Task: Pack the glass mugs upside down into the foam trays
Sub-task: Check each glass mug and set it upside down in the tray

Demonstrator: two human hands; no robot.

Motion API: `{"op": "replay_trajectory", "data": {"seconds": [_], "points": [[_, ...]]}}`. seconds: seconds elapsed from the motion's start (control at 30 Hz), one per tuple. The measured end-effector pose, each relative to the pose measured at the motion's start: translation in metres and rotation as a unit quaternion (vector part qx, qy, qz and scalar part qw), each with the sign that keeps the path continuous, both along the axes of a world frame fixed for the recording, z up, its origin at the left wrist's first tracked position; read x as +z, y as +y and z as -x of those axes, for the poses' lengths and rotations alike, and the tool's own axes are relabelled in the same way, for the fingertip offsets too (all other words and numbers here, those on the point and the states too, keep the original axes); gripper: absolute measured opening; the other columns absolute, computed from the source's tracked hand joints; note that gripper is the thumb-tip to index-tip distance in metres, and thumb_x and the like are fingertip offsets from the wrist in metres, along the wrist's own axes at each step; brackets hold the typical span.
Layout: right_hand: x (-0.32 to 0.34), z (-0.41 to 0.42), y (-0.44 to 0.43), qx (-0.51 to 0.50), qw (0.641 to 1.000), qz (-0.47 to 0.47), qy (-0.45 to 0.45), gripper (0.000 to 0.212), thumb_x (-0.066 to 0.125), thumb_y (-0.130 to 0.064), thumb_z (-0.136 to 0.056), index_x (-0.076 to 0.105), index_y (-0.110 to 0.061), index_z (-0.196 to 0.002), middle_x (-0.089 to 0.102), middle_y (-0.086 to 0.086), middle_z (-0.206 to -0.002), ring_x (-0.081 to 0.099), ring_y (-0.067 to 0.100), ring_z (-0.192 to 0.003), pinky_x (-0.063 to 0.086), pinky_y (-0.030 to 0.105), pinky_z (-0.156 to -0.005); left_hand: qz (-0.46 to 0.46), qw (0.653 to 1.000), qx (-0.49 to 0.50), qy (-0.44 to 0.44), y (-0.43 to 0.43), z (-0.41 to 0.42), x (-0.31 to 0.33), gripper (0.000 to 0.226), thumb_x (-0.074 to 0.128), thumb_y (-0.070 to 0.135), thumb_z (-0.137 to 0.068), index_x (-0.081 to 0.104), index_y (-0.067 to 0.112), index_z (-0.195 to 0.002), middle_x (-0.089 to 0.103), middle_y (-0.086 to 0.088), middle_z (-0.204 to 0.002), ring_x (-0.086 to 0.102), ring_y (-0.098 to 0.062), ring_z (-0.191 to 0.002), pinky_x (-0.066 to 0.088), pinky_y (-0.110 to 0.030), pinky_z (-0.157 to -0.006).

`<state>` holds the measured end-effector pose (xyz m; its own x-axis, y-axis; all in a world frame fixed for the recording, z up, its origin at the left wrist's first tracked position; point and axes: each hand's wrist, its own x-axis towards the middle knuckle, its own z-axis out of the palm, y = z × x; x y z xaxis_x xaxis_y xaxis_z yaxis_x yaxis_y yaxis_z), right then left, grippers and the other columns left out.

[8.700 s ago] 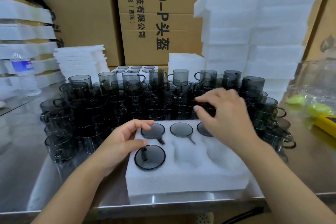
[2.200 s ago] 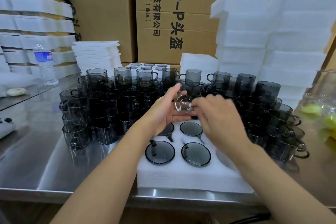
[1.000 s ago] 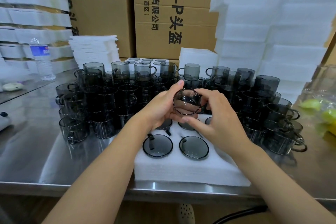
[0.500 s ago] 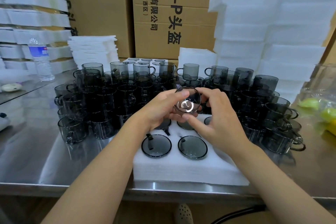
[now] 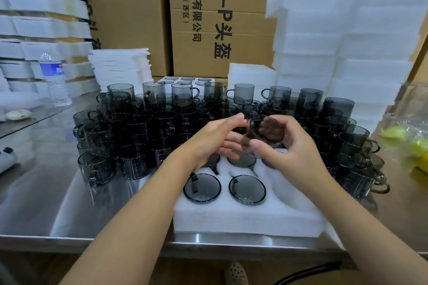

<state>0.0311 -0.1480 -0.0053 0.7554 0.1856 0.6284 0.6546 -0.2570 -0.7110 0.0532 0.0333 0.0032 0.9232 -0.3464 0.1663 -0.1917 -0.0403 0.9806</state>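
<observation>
Stacked cardboard boxes (image 5: 208,18) wall off the back, with tall piles of white foam blocks (image 5: 347,41) at your right. Below them your steel worktop (image 5: 46,203) carries a dense crowd of smoky upright mugs (image 5: 139,127). At its near edge sits the foam tray (image 5: 243,220), where two upturned mugs (image 5: 202,188) show their round bases in the front row; the back row is partly hidden behind your hands. Your right hand (image 5: 294,152) is curled around one glass mug (image 5: 268,133), thumb in front, holding it tilted and blurred above the tray's back row. Your left hand (image 5: 208,143) lies beside it with its fingers stretched towards the mug; you cannot tell whether they touch it.
</observation>
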Motion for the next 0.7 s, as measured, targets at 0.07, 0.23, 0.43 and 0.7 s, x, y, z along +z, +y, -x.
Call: {"op": "replay_trajectory", "data": {"seconds": [0.07,0.23,0.43,0.7], "points": [[0.001,0.008,-0.013,0.02,0.997,-0.057,0.041,0.05,0.082,-0.046,-0.065,0.056,-0.04,-0.106,0.065,-0.018,-0.094,0.063,0.002,-0.091,0.052,0.018,-0.069,-0.008,1.0,-0.007,-0.008,0.001,0.001,0.0,0.061,0.051,0.068,-0.069,0.061,0.027,-0.114,0.076,-0.004,-0.093,0.072,-0.016,-0.083,0.053,-0.02,-0.058],[-0.005,0.035,-0.045,-0.059,0.996,0.07,0.019,0.056,0.07,-0.061,-0.067,0.056,-0.043,-0.118,0.054,-0.02,-0.092,0.055,0.001,-0.086,0.04,0.005,-0.072,0.0,1.0,-0.005,-0.004,0.003,0.0,0.001,0.061,0.053,0.063,-0.073,0.06,0.022,-0.118,0.075,-0.006,-0.099,0.072,-0.021,-0.087,0.053,-0.02,-0.056],[-0.007,0.055,-0.058,-0.012,0.99,0.129,0.046,0.042,0.075,-0.038,-0.075,0.061,-0.04,-0.115,0.055,-0.017,-0.098,0.055,0.007,-0.096,0.04,0.01,-0.081,0.007,1.0,0.009,0.004,0.002,-0.001,0.0,0.049,0.048,0.054,-0.082,0.062,0.02,-0.115,0.075,-0.007,-0.097,0.073,-0.02,-0.084,0.052,-0.02,-0.054],[0.0,0.054,-0.053,0.031,0.986,0.152,0.062,0.04,0.065,-0.038,-0.082,0.058,-0.036,-0.121,0.055,-0.026,-0.113,0.053,0.0,-0.107,0.035,0.005,-0.086,0.009,1.0,0.012,-0.001,0.003,0.001,0.0,0.049,0.049,0.053,-0.082,0.062,0.02,-0.114,0.075,-0.008,-0.097,0.072,-0.02,-0.084,0.053,-0.02,-0.054]]}}
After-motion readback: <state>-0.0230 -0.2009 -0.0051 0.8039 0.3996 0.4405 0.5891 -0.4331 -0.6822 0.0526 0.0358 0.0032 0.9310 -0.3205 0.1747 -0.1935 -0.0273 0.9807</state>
